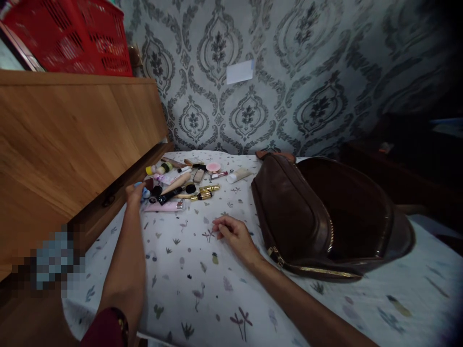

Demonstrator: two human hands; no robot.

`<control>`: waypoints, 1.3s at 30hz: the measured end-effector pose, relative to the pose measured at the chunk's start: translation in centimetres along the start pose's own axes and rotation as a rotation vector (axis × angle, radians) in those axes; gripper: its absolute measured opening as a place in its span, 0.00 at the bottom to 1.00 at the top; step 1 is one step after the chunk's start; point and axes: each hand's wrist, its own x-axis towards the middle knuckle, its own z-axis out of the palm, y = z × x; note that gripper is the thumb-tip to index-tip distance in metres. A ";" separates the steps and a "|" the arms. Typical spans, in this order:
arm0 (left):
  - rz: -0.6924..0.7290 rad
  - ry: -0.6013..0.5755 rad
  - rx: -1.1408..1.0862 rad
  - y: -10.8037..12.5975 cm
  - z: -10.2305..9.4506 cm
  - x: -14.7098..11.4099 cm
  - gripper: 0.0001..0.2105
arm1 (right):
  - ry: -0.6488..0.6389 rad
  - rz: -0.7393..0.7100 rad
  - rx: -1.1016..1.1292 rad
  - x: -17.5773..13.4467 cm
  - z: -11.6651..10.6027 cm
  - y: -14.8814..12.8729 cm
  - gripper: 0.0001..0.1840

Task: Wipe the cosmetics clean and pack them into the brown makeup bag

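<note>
My left hand (134, 192) reaches to the left edge of a cosmetics pile, its fingers closed around a small light-blue thing (145, 192) whose kind I cannot make out. Beside it lie a black tube (170, 195), a pale pink tube (164, 206) and a beige tube (181, 183). Two gold-and-dark tubes (201, 195) and a round black lid (190, 188) are at the pile's right side. My right hand (233, 232) hovers over or rests on the patterned sheet, fingers loosely curled together with nothing visible in them. A brown leather bag (289, 212) lies unzipped to its right.
A wooden cabinet (79, 144) borders the left side, with a red plastic basket (72, 38) on top. Patterned wallpaper (246, 115) bearing a white paper (239, 72) stands behind. A cream tube (238, 175) and a pink compact (213, 167) lie toward the back.
</note>
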 end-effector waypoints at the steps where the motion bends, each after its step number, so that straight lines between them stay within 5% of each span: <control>1: -0.038 0.002 -0.030 0.1 0.0 -0.1 0.18 | -0.003 0.000 -0.001 0.0 0.0 0.0 0.10; 5: -0.095 0.010 -0.165 0.9 0.2 -0.4 0.13 | 0.007 -0.007 -0.010 0.0 0.0 -0.1 0.09; 12: 0.064 -0.097 -0.359 4.1 0.8 -1.5 0.13 | 0.025 -0.013 0.008 0.0 0.0 0.2 0.08; 20: 0.164 -0.549 -0.340 9.2 3.8 -6.1 0.23 | 0.081 -0.007 0.063 0.3 -0.1 1.0 0.12; 25: 0.173 -0.893 -0.250 10.3 8.2 -12.5 0.19 | 0.235 -0.025 0.045 0.8 -0.7 2.0 0.28; 29: 0.199 -1.049 -0.186 10.0 10.5 -17.8 0.13 | 0.321 -0.100 -0.105 1.1 -1.8 1.8 0.30; 36: 0.334 -1.089 -0.026 8.5 7.4 -19.4 0.16 | 0.316 -0.191 -0.253 1.3 -2.3 1.3 0.22; 39: 0.440 -0.988 0.064 7.5 6.0 -18.6 0.18 | 0.248 -0.198 -0.288 0.9 -2.0 1.0 0.19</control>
